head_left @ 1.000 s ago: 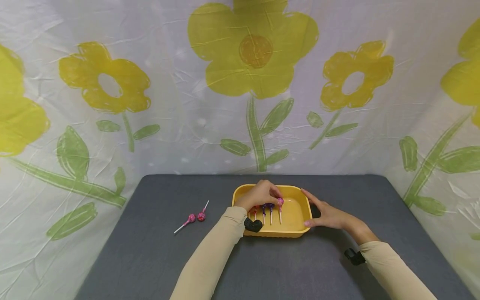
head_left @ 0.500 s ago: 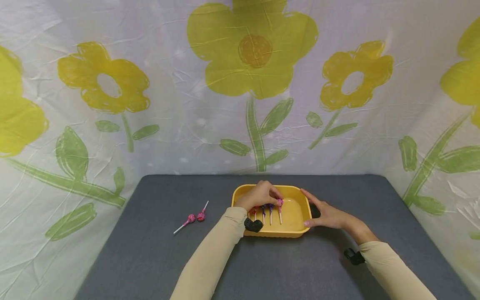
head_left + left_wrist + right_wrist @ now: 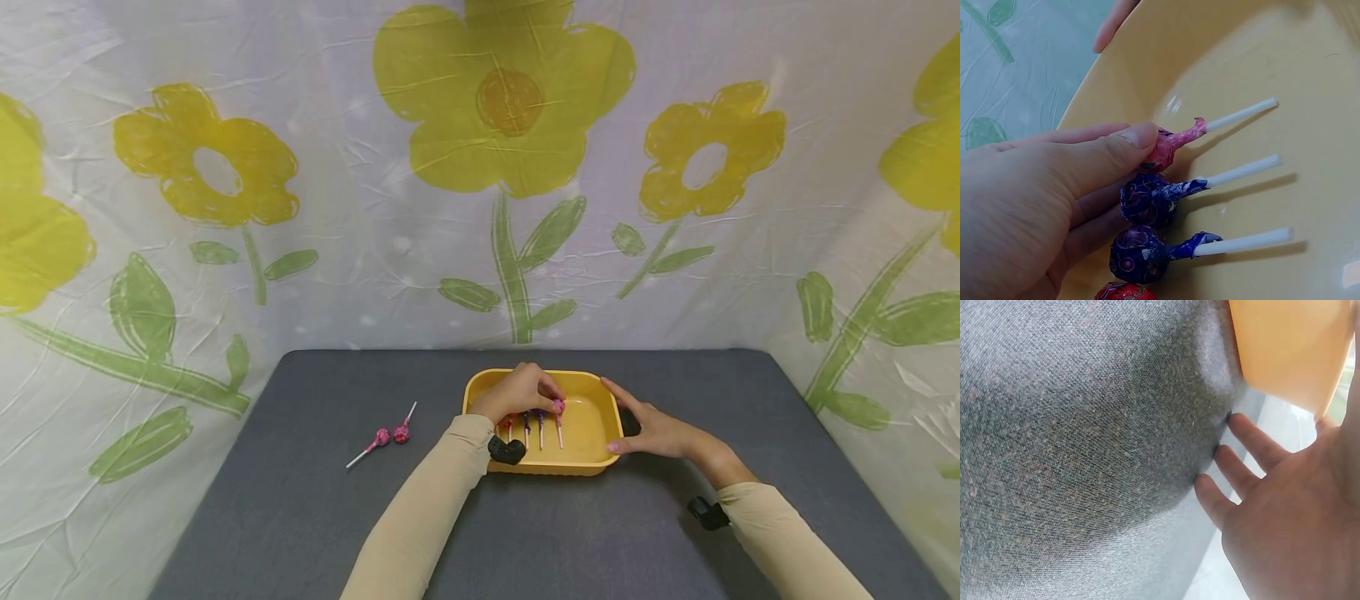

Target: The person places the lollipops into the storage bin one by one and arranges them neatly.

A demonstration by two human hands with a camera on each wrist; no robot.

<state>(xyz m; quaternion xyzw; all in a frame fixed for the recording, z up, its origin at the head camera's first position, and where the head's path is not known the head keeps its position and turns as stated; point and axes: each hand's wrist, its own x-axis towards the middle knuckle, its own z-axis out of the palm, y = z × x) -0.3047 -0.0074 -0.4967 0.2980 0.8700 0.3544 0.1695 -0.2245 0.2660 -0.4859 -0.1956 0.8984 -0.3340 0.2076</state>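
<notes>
My left hand (image 3: 521, 392) reaches into the yellow plastic tray (image 3: 551, 468) and pinches the wrapped head of a pink lollipop (image 3: 1163, 150) between thumb and fingers. Its white stick points toward the tray's near side. Beside it in a row lie two dark blue lollipops (image 3: 1147, 199) and a red-wrapped lollipop (image 3: 1125, 292), partly cut off in the left wrist view. My right hand (image 3: 660, 432) is spread at the tray's right end, thumb and index finger touching the rim. The other fingers extend loosely below the tray's outer wall in the right wrist view.
Two pink lollipops (image 3: 382, 437) lie on the dark grey table (image 3: 300, 533) to the left of the tray, their heads close together. A white cloth (image 3: 337, 275) printed with yellow flowers hangs behind the table and along its sides.
My left hand keeps its pinch on the pink lollipop, which has shifted very slightly left toward the blue ones. The right hand stays at the tray's end.
</notes>
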